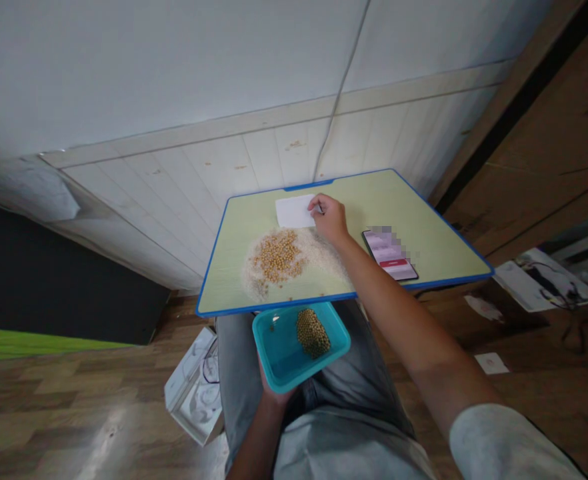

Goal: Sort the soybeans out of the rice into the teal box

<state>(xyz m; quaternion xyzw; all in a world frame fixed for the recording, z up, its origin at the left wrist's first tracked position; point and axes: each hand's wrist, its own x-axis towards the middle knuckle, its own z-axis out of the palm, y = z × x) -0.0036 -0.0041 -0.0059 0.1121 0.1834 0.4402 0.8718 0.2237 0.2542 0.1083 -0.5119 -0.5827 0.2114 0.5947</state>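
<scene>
1. Folding tables: one, green top (pixel 424 233) with blue edging.
2. White cards (pixel 294 211): one, on the table top.
3. Phones (pixel 390 254): one, screen lit.
4. Teal trays (pixel 279 360): one, below the table's near edge.
5. Piles of yellow beans: two, one on the table (pixel 277 257), one in the tray (pixel 313 332).
6. Spreads of white rice (pixel 319 257): one.
7. Hands: two, the right hand (pixel 330 219) and the left hand (pixel 274 393).
8. Single beans: too many and too small to count.

A pale green table (pixel 424 230) with a blue rim carries everything. A white card (pixel 294 211) lies flat under the right hand's fingers (pixel 316 203). Just nearer than the fingers spreads a patch of white rice (pixel 319 257) with a heap of soybeans (pixel 277 255) on it. To their right lies a smartphone (pixel 390 254), screen lit.
</scene>
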